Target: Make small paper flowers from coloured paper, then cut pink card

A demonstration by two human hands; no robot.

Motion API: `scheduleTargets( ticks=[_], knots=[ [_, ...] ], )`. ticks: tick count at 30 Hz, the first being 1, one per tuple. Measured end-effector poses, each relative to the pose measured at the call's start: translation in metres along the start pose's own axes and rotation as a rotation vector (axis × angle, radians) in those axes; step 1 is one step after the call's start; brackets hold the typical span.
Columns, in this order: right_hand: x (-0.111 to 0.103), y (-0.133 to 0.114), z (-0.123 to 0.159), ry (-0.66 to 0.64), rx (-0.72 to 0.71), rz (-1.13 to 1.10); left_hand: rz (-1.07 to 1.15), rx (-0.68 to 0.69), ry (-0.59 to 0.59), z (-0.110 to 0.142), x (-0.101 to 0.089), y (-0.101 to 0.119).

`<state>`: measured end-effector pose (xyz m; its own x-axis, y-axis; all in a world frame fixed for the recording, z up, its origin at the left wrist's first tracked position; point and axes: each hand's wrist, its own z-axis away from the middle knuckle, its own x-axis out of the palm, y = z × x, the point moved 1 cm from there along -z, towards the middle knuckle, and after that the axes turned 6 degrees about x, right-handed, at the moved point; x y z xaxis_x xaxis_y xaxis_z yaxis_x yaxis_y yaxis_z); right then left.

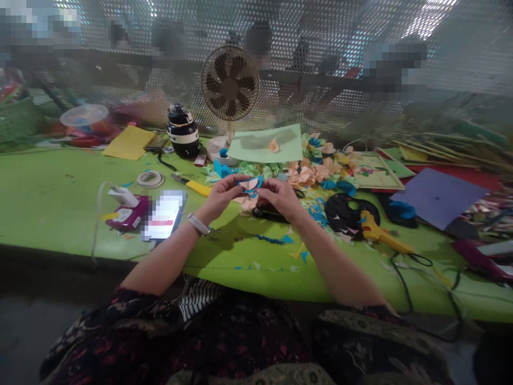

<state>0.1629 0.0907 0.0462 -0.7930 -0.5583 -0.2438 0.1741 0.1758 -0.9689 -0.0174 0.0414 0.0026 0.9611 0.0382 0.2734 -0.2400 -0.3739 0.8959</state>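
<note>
Paper (249, 185), pinched by left hand (221, 197), right hand (281, 198)

A perforated screen (288, 75) backs the green table (60, 198).

Single head-worn view, facing forward and down across near green table (72, 179), fan (230, 85) farther off

Bright green table (60, 203), busy with craft bits
So left of the left hand (222, 195) there's a phone (164, 214) beside a purple box (136, 214), with a white tape roll (150, 185) behind; a yellow-handled cutter (198, 187) sits closest. Past the hands: small fan (230, 85), black container (183, 139), messy peach paper pieces (308, 171). Right of the right hand (282, 198), a black disc (340, 216) with a yellow glue gun (385, 235) overlapping it. Near side of both hands, just paper scraps (304, 258).
</note>
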Motion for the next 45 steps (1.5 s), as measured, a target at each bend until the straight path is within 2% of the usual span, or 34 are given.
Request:
scheduleTargets(
  ticks=[18, 31, 37, 45],
  knots=[
    [-0.004, 0.003, -0.004, 0.031, 0.018, -0.025, -0.115, 0.046, -0.017, 0.0, 0.001, 0.002],
    [-0.004, 0.01, -0.006, 0.086, -0.034, 0.204, -0.179, 0.068, -0.02, -0.001, 0.003, -0.001],
    [-0.003, 0.011, -0.004, 0.19, -0.093, 0.33, -0.13, 0.005, -0.021, 0.002, 0.006, 0.001],
    [-0.002, 0.012, -0.004, 0.105, -0.077, 0.138, 0.004, -0.095, 0.012, 0.0, 0.002, -0.002]
  ],
)
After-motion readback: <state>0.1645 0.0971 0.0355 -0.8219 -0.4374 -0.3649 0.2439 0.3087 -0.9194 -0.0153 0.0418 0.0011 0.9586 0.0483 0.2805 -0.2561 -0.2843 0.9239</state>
